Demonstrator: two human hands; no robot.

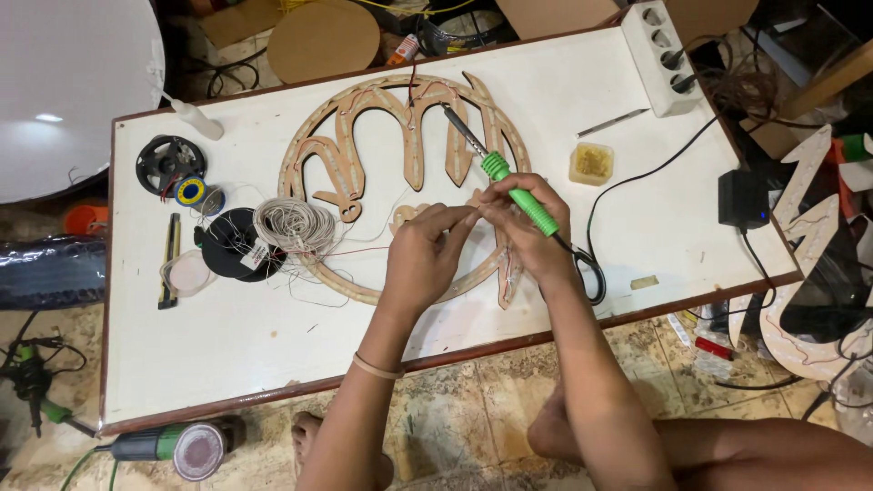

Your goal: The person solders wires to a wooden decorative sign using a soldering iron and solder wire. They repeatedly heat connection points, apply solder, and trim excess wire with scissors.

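Green soldering iron (520,195) in right hand's (532,227) grip; left hand (423,250) pinches wire above wooden cutout (364,118)

— Which packages or labels are seen on the white table (546,100)?

— A white paper tag (255,255) with dark print is seen on the black wire spool (235,244), left of the wooden cutout. A small clear square tub (591,163), filled with something yellow-brown, is set right of it.

— And on the floor?

— Small red and white packets (702,340) are seen below the table's right edge.
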